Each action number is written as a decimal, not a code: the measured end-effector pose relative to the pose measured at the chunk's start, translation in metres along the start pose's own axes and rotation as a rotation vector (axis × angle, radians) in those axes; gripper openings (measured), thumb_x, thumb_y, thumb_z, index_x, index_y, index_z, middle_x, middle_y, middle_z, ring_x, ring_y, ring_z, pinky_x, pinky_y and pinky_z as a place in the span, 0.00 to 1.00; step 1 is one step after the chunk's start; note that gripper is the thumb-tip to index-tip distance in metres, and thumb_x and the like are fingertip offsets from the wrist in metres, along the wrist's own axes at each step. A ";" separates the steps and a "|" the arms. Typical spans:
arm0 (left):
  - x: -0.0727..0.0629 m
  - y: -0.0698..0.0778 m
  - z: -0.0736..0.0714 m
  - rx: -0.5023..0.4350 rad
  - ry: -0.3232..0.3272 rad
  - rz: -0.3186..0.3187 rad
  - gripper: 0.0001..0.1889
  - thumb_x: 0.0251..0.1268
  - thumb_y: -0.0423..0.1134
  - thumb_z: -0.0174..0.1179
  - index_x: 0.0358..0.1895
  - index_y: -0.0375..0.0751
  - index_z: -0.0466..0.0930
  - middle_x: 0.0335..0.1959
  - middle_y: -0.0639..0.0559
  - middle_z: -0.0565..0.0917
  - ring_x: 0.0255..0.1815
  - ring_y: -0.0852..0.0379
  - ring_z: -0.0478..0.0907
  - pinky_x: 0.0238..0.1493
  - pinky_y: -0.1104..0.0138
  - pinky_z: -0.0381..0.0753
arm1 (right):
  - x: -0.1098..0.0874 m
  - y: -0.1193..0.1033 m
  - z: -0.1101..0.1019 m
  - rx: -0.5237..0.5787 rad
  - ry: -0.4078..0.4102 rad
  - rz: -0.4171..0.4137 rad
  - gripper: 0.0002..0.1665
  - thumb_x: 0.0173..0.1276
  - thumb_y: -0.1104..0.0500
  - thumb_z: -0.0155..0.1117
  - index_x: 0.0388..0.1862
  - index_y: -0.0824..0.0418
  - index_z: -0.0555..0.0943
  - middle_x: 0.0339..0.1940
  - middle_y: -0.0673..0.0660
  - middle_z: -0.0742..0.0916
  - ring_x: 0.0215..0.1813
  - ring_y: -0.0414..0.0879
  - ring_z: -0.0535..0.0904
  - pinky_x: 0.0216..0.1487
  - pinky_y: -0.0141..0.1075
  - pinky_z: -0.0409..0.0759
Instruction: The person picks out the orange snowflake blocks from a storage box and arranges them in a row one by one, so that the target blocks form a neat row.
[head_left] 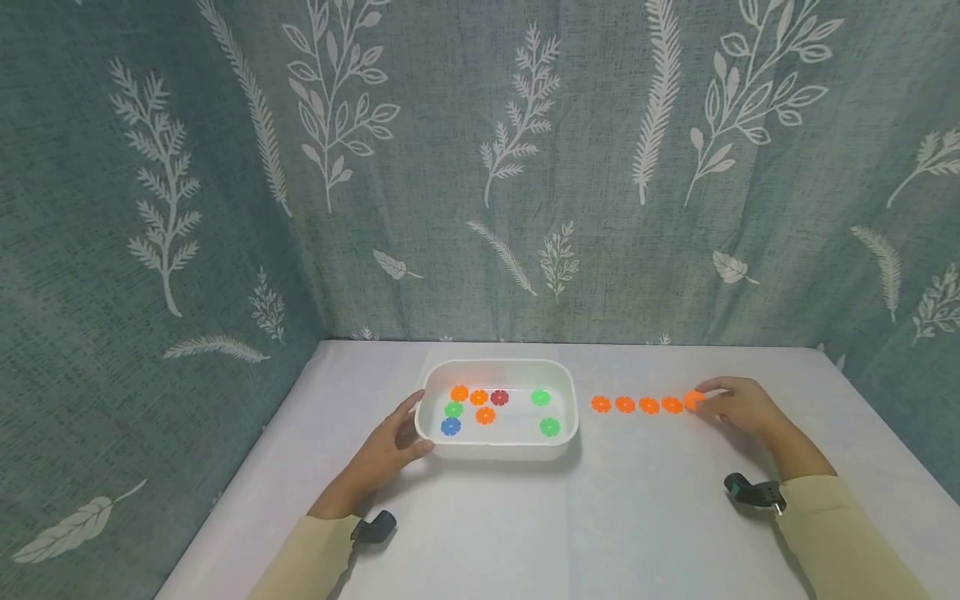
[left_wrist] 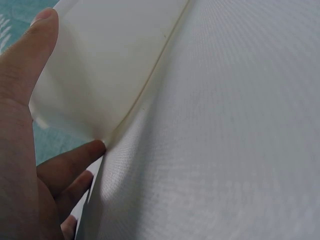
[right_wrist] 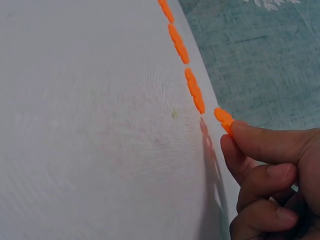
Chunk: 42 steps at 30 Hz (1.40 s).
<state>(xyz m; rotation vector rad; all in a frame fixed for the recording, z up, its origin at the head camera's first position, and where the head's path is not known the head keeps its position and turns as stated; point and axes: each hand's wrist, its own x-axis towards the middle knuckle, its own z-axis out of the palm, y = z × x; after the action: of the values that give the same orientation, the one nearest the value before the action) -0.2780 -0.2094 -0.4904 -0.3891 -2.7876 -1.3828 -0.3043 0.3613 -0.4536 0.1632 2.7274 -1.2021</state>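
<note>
My left hand (head_left: pixel 390 442) grips the left end of a white plastic tray (head_left: pixel 498 451), thumb near its front corner and fingers round the side. In the left wrist view the thumb lies along the tray wall (left_wrist: pixel 110 55) and a fingertip meets its lower edge. Inside the tray lie notched plastic discs: three orange (head_left: pixel 485 415), three green (head_left: pixel 550 427), one red (head_left: pixel 499 397) and one blue (head_left: pixel 450 426). My right hand (head_left: pixel 742 406) pinches an orange disc (right_wrist: pixel 223 118) between thumb and index finger, just above the table, at the right end of a row of orange discs (head_left: pixel 648 405).
A white cloth (head_left: pixel 637 517) covers the table. The row of several orange discs runs rightward from beside the tray. Behind and to the left hangs a green-grey curtain (head_left: pixel 450 250) with white leaf prints. Dark wrist cameras (head_left: pixel 752 492) sit by both cuffs.
</note>
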 end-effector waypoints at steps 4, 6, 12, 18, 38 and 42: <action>0.000 -0.001 0.000 0.012 0.006 0.001 0.50 0.50 0.62 0.70 0.76 0.65 0.52 0.70 0.44 0.68 0.69 0.42 0.66 0.64 0.36 0.59 | 0.000 0.002 0.000 -0.026 0.004 0.004 0.28 0.65 0.55 0.65 0.59 0.71 0.75 0.59 0.73 0.76 0.49 0.61 0.77 0.45 0.48 0.80; -0.001 0.000 0.000 0.014 0.006 -0.001 0.50 0.50 0.62 0.70 0.76 0.65 0.52 0.70 0.44 0.68 0.69 0.42 0.66 0.64 0.36 0.59 | 0.000 0.002 0.000 -0.039 0.004 0.005 0.28 0.66 0.56 0.65 0.59 0.72 0.75 0.59 0.74 0.75 0.50 0.63 0.77 0.46 0.50 0.80; -0.002 0.000 0.001 0.029 0.010 0.003 0.49 0.51 0.62 0.70 0.76 0.64 0.52 0.70 0.44 0.69 0.68 0.41 0.67 0.63 0.35 0.59 | -0.001 0.001 -0.001 -0.043 -0.004 0.016 0.27 0.65 0.57 0.65 0.58 0.72 0.76 0.59 0.74 0.75 0.50 0.63 0.77 0.47 0.51 0.80; -0.001 0.000 0.000 0.027 0.011 0.007 0.50 0.50 0.62 0.70 0.76 0.65 0.52 0.69 0.44 0.69 0.69 0.41 0.66 0.64 0.35 0.57 | 0.004 0.001 0.000 -0.093 -0.002 0.031 0.27 0.65 0.57 0.64 0.57 0.73 0.76 0.55 0.74 0.78 0.48 0.63 0.78 0.47 0.53 0.79; 0.001 0.001 0.000 0.028 0.005 0.006 0.50 0.51 0.62 0.70 0.76 0.64 0.52 0.70 0.43 0.68 0.70 0.41 0.65 0.65 0.33 0.53 | 0.002 -0.002 0.001 -0.159 -0.008 0.060 0.23 0.65 0.55 0.64 0.52 0.72 0.77 0.45 0.70 0.82 0.41 0.57 0.80 0.39 0.48 0.79; 0.001 0.001 0.000 0.018 0.004 0.000 0.50 0.50 0.62 0.70 0.76 0.64 0.52 0.70 0.43 0.68 0.70 0.41 0.64 0.65 0.33 0.53 | 0.003 -0.002 0.001 -0.170 -0.007 0.038 0.23 0.65 0.56 0.63 0.51 0.72 0.78 0.47 0.71 0.81 0.43 0.59 0.79 0.40 0.48 0.80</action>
<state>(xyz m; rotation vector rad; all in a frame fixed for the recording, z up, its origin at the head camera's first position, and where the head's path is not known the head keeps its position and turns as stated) -0.2783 -0.2087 -0.4899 -0.3860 -2.7952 -1.3558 -0.3076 0.3593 -0.4539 0.1890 2.7899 -0.9532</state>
